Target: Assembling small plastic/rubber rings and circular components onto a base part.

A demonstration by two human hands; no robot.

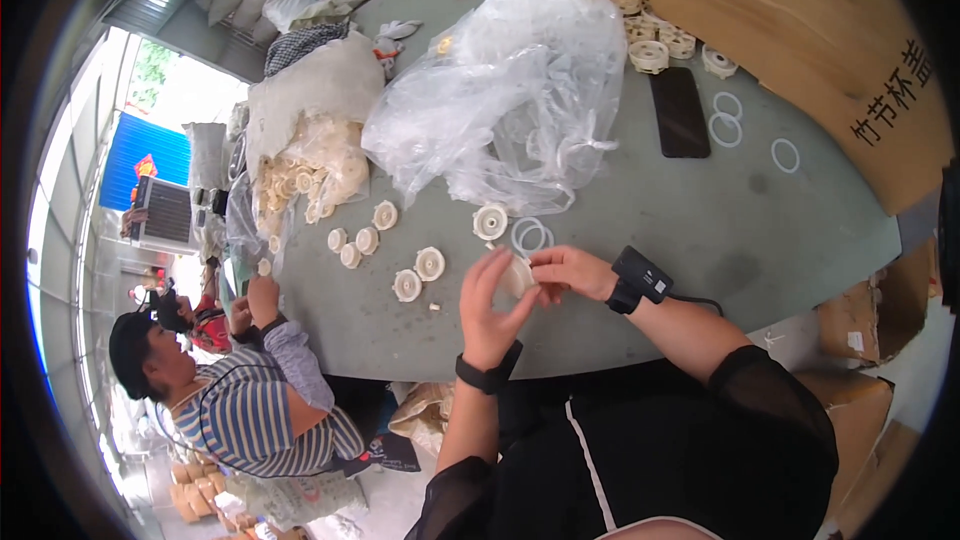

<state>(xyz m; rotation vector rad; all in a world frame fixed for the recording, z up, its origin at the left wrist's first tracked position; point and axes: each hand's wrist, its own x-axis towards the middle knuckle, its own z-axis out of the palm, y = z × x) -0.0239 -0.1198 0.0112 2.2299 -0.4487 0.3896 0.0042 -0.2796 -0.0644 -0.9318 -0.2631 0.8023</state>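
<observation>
Close in front of me, both hands are at one round cream plastic cap [519, 278]. My left hand [487, 308] curves around its left side, thumb below and fingers above. The fingertips of my right hand [573, 272] press together at its right edge; what lies under them is hidden. Just beyond my fingers, another cream cap [490, 222] with a notched rim rests on the table beside two thin translucent rings [532, 235]. More caps lie to the left, among them a pair [430, 263] and a small loose cream piece [434, 307].
A big clear plastic bag [510, 100] covers the table's middle. A sack of cream parts [310, 165] stands at the left, near a seated co-worker [250, 390]. At the right are a dark phone [680, 112], several loose rings [727, 130], stacked caps [648, 56] and a cardboard box [800, 30].
</observation>
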